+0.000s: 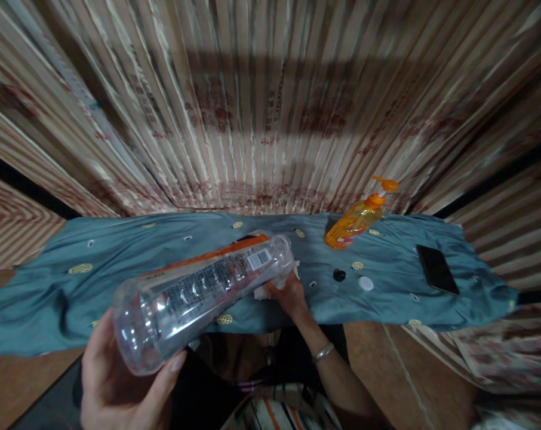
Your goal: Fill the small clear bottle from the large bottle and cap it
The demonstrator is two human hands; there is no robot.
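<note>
The left hand (113, 382) cups the base of a clear plastic bottle (199, 292), tilted over the blue-cloth table (118, 263). The right hand (291, 295) closes on its neck, over a white cloth (264, 291). Wiping seems underway; steady support matters.

Left hand (113, 382) grips clear bottle (199, 292) base; right hand (291, 295) at neck, above teal cloth (118, 263).

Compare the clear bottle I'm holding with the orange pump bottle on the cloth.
The clear bottle is colourless, held off the cloth by both hands; the orange pump bottle rests on the blue cloth, untouched. The clear bottle looks larger, though nearer the camera. The orange one has a pump top. Both look like see-through plastic.
</note>
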